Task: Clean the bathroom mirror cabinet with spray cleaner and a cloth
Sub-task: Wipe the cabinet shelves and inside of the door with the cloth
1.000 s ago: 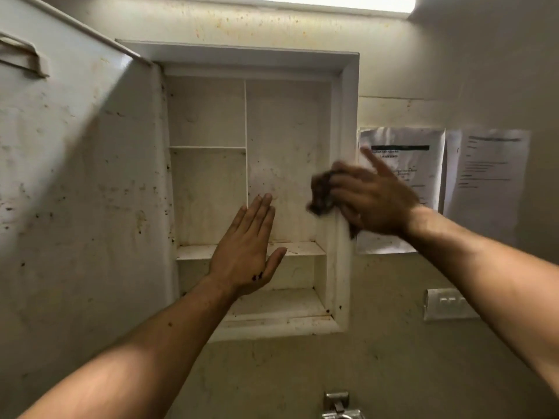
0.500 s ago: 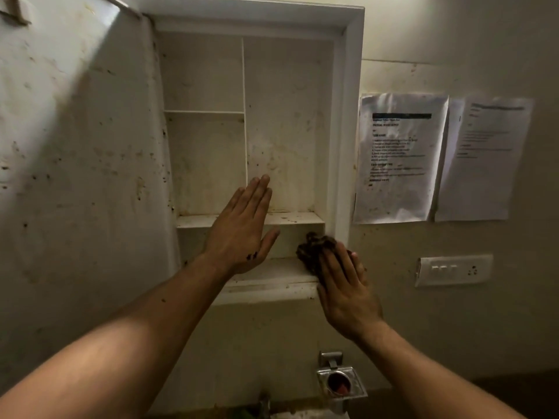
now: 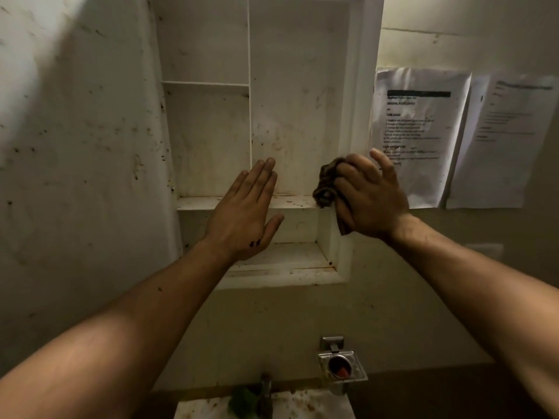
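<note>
Mirror cabinet [image 3: 361,86] was being wiped at its right inner edge, where the right hand [image 3: 370,198] gripped a dark, bunched cloth [image 3: 326,186] with curled fingers, the forefinger sticking up free, and pressed the wad against the side wall level with the right end of the middle shelf [image 3: 296,202]. Half a second before, that hand and cloth had been low, at the right corner of the bottom ledge [image 3: 281,261], and half a second before that up on the frame, so the cloth had gone down the right side and come back up: a scrubbing pass along that edge, by my reading, rather than a single swipe. The left hand [image 3: 245,213] had stayed as it was, open and flat with fingers straight and together, raised before the shelf and holding nothing; whether it touched the cabinet could not be told. Brown streaks and specks still marked the shelf, the ledge and the back panel, and the swung-open door [image 3: 75,131] on the left was spotted all over, so most of the cleaning looked yet to be done. No spray bottle was in view. Two printed sheets [image 3: 420,122] hung on the wall just right of the frame, and below were a metal soap dish [image 3: 341,367], a tap [image 3: 266,388] and the stained sink [image 3: 302,403]
</note>
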